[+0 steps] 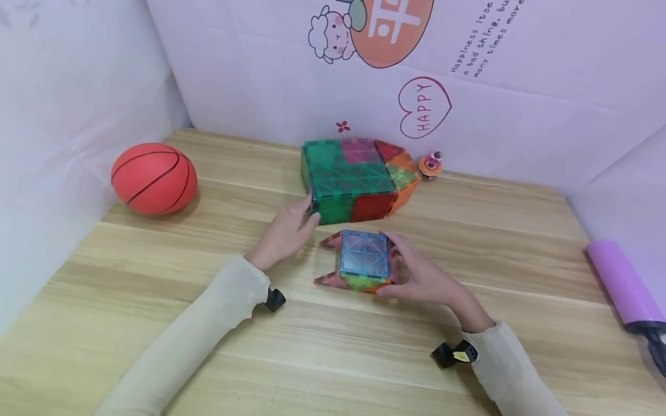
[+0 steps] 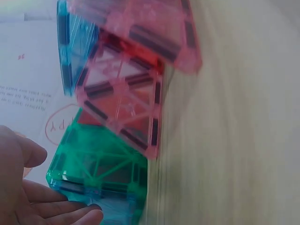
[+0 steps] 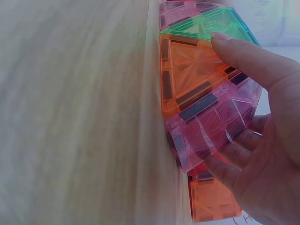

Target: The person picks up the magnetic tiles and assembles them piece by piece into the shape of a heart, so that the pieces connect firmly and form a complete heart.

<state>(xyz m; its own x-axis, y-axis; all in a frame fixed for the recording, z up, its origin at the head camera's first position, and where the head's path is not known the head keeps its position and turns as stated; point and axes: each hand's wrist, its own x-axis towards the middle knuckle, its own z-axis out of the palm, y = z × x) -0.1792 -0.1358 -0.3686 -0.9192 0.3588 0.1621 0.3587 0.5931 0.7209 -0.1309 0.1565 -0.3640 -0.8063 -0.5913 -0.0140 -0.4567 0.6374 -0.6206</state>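
Your right hand [image 1: 424,277] is curled round the small tile cube [image 1: 364,260] — thumb on the near side, fingers on the right wall, as the right wrist view shows. The cube sits on the counter [image 1: 156,323] just in front of the large tile box [image 1: 354,179], with pink triangle tiles lying flat at its left corners. Your left hand [image 1: 288,231] has relaxed, nearly straight fingers whose tips touch the box's near left corner; it grips nothing.

As far as I can judge, the big box with its triangular end is built and closed, and the small cube has its blue top and side walls up. What seems left — the loose triangles are not yet folded up, and the cube stands apart from the box.
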